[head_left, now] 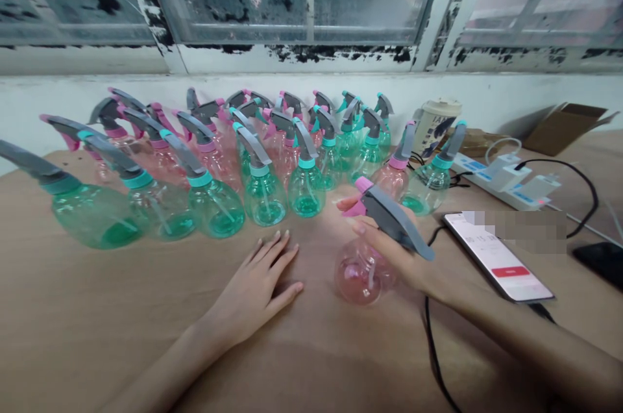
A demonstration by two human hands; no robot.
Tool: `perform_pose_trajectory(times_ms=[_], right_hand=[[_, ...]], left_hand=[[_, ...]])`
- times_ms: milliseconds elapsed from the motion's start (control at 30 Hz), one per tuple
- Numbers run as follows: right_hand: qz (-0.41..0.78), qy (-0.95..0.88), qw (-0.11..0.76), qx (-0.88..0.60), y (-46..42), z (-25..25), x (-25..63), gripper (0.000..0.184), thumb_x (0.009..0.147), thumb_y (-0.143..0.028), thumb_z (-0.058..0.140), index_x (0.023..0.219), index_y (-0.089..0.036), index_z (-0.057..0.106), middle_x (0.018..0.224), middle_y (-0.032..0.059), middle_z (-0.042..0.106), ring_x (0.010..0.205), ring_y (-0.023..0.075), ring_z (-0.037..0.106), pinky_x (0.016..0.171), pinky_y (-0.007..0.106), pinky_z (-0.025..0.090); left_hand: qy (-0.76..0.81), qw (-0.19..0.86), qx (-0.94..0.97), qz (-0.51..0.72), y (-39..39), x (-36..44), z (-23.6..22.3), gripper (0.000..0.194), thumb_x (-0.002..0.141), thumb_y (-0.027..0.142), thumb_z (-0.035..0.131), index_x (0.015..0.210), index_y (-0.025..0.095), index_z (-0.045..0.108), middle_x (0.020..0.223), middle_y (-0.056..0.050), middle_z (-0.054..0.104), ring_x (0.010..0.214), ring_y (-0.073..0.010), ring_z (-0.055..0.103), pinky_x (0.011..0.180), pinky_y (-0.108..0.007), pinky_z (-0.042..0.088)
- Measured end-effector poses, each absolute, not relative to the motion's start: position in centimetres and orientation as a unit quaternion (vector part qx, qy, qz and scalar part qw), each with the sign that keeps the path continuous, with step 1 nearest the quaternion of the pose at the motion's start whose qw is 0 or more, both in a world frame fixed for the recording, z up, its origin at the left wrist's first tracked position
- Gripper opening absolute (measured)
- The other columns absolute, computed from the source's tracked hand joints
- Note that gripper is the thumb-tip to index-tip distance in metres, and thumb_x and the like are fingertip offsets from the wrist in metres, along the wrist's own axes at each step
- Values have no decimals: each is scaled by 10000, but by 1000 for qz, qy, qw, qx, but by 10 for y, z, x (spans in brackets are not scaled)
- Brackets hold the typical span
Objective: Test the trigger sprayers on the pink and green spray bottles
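Note:
A pink spray bottle (359,273) with a grey and pink trigger head is in the grip of my right hand (389,247). My fingers wrap round its neck below the trigger, and the bottle is on or just above the table; I cannot tell which. My left hand (265,273) lies flat on the wood, fingers spread, holding nothing. Just beyond its fingertips stand a green spray bottle (265,199) and another green spray bottle (306,192). Behind my right hand are a pink spray bottle (389,176) and a green one (428,186).
Several more pink and green spray bottles (214,212) crowd the table (121,309) along the wall. On the right are a lit phone (501,263), a power strip (506,182) with chargers, a black cable (433,348), a paper cup (435,127), a cardboard box (564,127) and a dark phone (601,262).

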State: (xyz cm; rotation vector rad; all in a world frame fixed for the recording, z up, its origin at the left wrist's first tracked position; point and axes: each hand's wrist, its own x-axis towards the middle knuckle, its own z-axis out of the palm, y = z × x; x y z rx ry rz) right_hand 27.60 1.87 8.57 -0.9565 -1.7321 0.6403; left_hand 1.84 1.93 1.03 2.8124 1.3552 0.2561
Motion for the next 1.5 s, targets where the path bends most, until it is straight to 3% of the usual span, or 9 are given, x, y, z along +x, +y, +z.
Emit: perform_pose_trajectory(times_ms=[300,500,733,933,1167,1400,1500], right_hand=[[271,-714,512,-393,16,82,277,214,867,-309,594,1067,-236,605,963,21,672,869,184,656,774,320,526],[227,-746,479,-403,19,86,279,82,888,-319,570,866,-244,590,796,-7,604,688,149,585,657,292,489],[242,-750,462,-406,24,75,284,212,900,-344,566,727,-226,534,655,-28,498,565,122,473,511,259,398],[258,-748,467,-396,24,80,282,155,885,-390,589,846,-240,575,734,-22,558,608,132,540,566,273,457],[227,-752,490,-379,20,89,277,110,864,-299,594,955,-237,586,970,26,658,913,192,655,844,321,521],[223,-753,482,-389,20,86,276,221,861,-280,571,1076,-230,584,1031,35,691,943,206,673,851,350,535],[207,-747,499,-387,19,85,276,153,850,-318,588,982,-242,602,950,18,689,882,206,673,817,352,542]], left_hand=[[435,1,898,72,19,19,11,640,975,584,393,1445,152,442,1555,-137,329,1444,-305,289,1159,-529,275],[430,5,898,91,19,19,10,611,972,570,416,1443,183,448,1548,-127,348,1439,-302,302,1164,-515,269],[437,3,897,72,19,20,12,643,974,595,382,1441,157,446,1552,-133,332,1445,-294,289,1165,-521,267],[436,3,897,64,19,19,12,646,976,592,377,1442,150,444,1557,-135,323,1448,-302,278,1161,-535,266],[437,2,897,67,19,20,11,637,977,593,379,1445,165,441,1558,-125,325,1452,-288,272,1171,-510,258],[436,8,897,80,19,19,10,633,971,587,400,1438,162,451,1560,-122,322,1449,-296,278,1172,-516,253],[436,9,897,80,19,19,10,636,969,587,406,1436,159,455,1557,-123,329,1447,-305,281,1166,-527,263]])
